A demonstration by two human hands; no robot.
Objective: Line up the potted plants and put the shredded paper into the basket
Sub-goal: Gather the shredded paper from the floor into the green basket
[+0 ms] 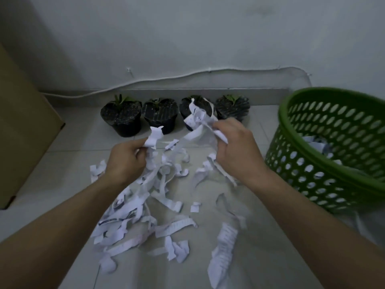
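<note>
Several black potted plants (159,114) stand side by side in a row along the base of the wall. White shredded paper (133,213) lies scattered over the tiled floor below my arms. My left hand (125,161) is shut on a bunch of strips held above the pile. My right hand (235,144) grips another bunch, with strips sticking up in front of the third pot. A long strip hangs between the two hands. The green perforated basket (325,163) stands at the right, tilted toward me, with some paper inside.
A brown cardboard box (23,130) stands against the left side. A white cable (187,75) runs along the wall above a low ledge. Pale floor tiles stretch between the pots and the basket.
</note>
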